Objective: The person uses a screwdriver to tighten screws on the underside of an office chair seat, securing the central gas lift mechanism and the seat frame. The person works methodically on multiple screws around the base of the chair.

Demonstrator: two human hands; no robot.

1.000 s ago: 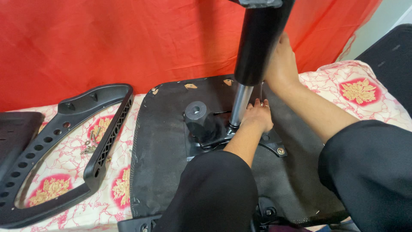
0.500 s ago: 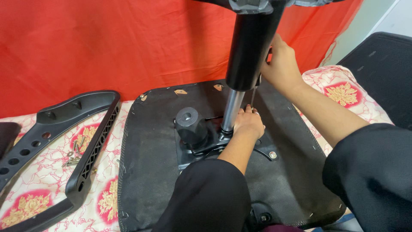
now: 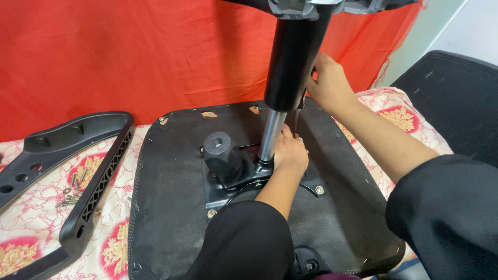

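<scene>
Floral cloth (image 3: 31,228): seat underside (image 3: 171,207), both hands on gas cylinder (image 3: 290,67).

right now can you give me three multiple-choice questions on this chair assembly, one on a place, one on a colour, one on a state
1. Where is the left hand?
A. at the foot of the gas lift column, on the seat underside
B. on the armrest frame
C. on the loose screws

2. What colour is the cloth backdrop?
A. blue
B. red
C. white

3. How does the gas lift column stand?
A. flat on the bed
B. upright in the seat mechanism
C. inside the armrest frame

Answers: 1 A, the hand rests by the silver rod's base. 2 B, red fills the background. 3 B, it rises vertically, with the right hand beside it.
</scene>
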